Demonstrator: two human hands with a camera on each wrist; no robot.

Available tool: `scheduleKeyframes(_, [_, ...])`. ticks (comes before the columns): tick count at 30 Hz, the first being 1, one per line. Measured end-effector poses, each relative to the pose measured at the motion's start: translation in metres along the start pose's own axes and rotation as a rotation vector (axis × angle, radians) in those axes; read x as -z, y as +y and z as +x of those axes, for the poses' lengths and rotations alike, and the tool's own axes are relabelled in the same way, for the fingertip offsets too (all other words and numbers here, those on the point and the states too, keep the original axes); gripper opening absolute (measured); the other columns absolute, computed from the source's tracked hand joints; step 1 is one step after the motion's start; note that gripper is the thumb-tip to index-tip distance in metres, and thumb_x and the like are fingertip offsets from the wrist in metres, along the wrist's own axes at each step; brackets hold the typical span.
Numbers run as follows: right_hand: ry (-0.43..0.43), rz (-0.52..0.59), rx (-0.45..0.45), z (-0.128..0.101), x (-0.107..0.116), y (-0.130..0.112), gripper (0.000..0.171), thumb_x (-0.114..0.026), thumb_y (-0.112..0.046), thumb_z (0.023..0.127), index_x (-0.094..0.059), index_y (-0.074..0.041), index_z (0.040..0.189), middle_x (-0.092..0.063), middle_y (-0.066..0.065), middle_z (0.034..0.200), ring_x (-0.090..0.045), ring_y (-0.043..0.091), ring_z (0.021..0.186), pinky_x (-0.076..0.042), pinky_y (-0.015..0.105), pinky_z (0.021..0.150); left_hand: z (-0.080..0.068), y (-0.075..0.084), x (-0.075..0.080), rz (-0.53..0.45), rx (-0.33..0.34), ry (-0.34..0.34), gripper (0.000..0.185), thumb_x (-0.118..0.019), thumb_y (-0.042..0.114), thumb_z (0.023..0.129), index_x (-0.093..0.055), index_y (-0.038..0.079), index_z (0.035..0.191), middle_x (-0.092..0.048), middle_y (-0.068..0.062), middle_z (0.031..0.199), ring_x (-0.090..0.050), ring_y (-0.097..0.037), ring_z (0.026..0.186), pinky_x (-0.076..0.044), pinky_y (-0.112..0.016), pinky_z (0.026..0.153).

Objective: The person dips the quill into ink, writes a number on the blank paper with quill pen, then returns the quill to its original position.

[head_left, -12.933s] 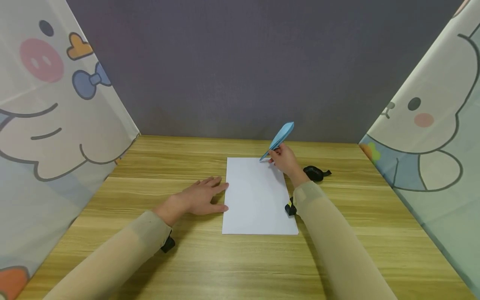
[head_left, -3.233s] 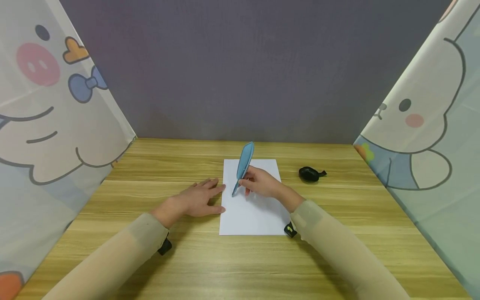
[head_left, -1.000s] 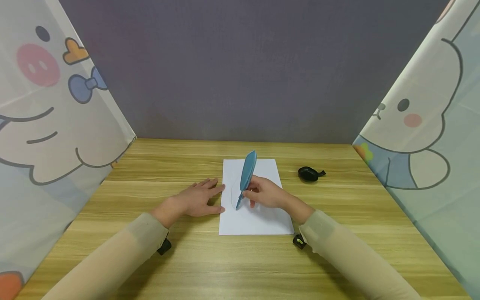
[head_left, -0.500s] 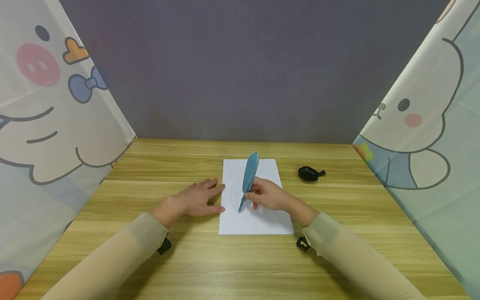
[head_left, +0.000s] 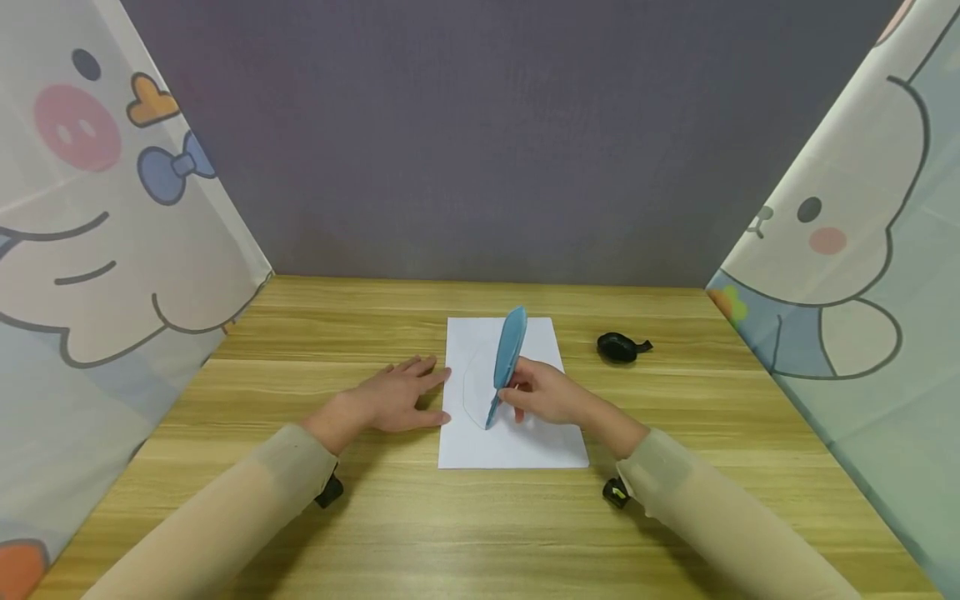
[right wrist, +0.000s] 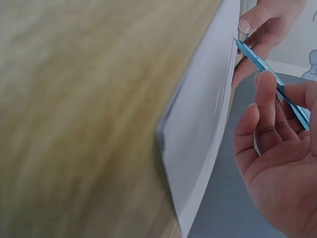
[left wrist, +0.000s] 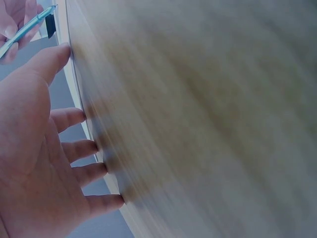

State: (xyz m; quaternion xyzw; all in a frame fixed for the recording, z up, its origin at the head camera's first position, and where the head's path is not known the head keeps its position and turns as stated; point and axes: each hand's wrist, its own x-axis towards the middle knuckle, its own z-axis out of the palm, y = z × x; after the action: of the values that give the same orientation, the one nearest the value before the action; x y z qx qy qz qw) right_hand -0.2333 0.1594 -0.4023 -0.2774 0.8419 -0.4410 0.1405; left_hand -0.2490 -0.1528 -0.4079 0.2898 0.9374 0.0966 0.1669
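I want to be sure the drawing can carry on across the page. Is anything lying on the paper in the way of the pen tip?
Nothing visible. The right hand holds the blue feather pen with its tip on the white paper. The left hand lies flat at the paper's left edge, and the small black object sits on the table beside the sheet.

In both wrist views the wooden table [left wrist: 208, 119] smears into streaks, its grain lost. The left wrist view crops the left hand [left wrist: 34, 163] at the lower left edge, and the feather pen [left wrist: 27, 29] at the upper left. The right hand [head_left: 543, 393] covers the lower right of the paper [head_left: 480, 446]. The small black object [head_left: 619, 347], right of centre, is too small to identify.
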Motion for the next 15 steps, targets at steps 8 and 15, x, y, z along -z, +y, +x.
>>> scheduleKeyframes(8, [0.0, 0.0, -0.008, -0.0061, 0.0026, 0.0042, 0.014, -0.064, -0.014, 0.11, -0.065, -0.003, 0.119, -0.076, 0.019, 0.103, -0.071, 0.016, 0.073, -0.058, 0.03, 0.071, -0.0003, -0.0004, 0.0004, -0.002, -0.003, 0.001, 0.087, -0.057, 0.066, 0.108, -0.029, 0.02, 0.176, -0.017, -0.017, 0.184, -0.017, -0.047, 0.17, -0.02, -0.072, 0.134])
scheduleKeyframes(15, [-0.001, -0.002, -0.019, -0.0103, 0.0063, 0.0073, 0.015, -0.064, -0.014, 0.11, -0.064, -0.003, 0.12, -0.076, 0.02, 0.102, -0.07, 0.015, 0.074, -0.058, 0.029, 0.071, -0.0009, 0.0001, 0.0006, -0.005, -0.004, -0.005, 0.087, -0.057, 0.067, 0.108, -0.028, 0.021, 0.177, -0.016, -0.017, 0.185, -0.016, -0.046, 0.17, -0.02, -0.072, 0.134])
